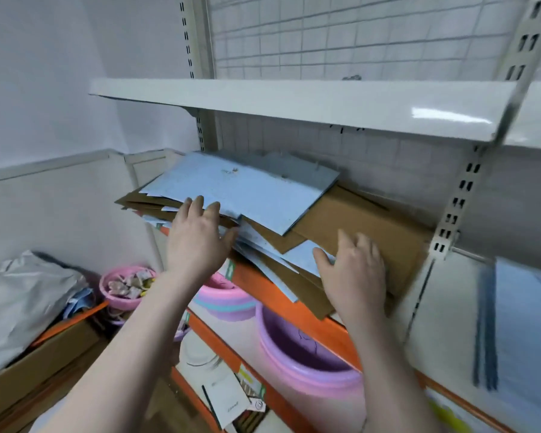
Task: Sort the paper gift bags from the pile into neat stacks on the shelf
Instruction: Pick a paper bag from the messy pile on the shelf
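A messy pile of flat paper gift bags lies on the middle shelf [334, 326], whose front edge is orange. A large light blue bag [247, 189] lies on top, and brown bags [366, 223] fan out under it and to the right. My left hand [197, 235] reaches to the pile's left front; its fingertips touch the edge of the blue bag, fingers fairly straight. My right hand [353, 270] lies on the pile's front right, fingers spread over a brown bag and a small blue corner [300, 254]. Neither hand visibly grips anything.
A white shelf [294, 101] hangs close above the pile, with a wire grid behind. Pink and purple plastic basins [303, 357] stand on the lower shelf. At the left are a cardboard box [38, 367] and a silver plastic bag [22, 301]. Another blue bag [525, 323] lies at the right.
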A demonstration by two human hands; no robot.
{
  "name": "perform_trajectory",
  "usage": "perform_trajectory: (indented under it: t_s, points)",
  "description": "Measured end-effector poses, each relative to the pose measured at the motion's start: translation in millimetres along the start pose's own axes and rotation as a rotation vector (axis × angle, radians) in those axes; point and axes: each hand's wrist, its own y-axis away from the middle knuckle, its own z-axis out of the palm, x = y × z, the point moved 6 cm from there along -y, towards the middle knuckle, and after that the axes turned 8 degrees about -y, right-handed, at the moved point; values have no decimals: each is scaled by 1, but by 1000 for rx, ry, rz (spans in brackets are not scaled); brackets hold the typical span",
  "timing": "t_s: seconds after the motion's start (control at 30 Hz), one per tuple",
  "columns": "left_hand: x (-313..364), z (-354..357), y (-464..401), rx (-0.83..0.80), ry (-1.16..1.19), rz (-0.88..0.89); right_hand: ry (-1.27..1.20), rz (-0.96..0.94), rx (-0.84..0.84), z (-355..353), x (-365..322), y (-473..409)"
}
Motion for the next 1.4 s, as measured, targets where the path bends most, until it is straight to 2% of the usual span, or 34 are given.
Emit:
perform_trajectory:
  t_s: [0.2, 0.43, 0.57, 0.7, 0.8, 0.93, 1.07, 1.17, 1.27, 1.4]
  points:
    - [-13, 37, -88, -38, 17, 105, 68, 29, -25, 42, -31, -40]
    - [2, 82, -173, -182, 41, 309, 139, 206, 48, 82, -52, -66]
    - [7, 101, -203, -290, 83, 355, 146, 276, 98, 96, -66, -74]
    - [11, 109, -213, -290, 135, 395, 105, 349, 106, 103, -73, -77]
    - [8, 108, -222, -310, 336, 336, 41, 396, 126, 103, -73, -78]
    - [-2, 105, -232, -341, 757, 241, -62, 458, 214, 97, -76, -81]
    - [-14, 101, -233, -367, 1013, 247, -176, 522, 237, 94, -78, -78]
    - [-21, 94, -223, -382, 1087, 225, -211, 542, 247, 90, -79, -69]
    - [-20, 90, -207, -462, 1094, 209, -226, 554, 280, 81, -77, -54]
    - [-2, 76, -175, -525, 1105, 294, -238, 580, 305, 61, -60, -30]
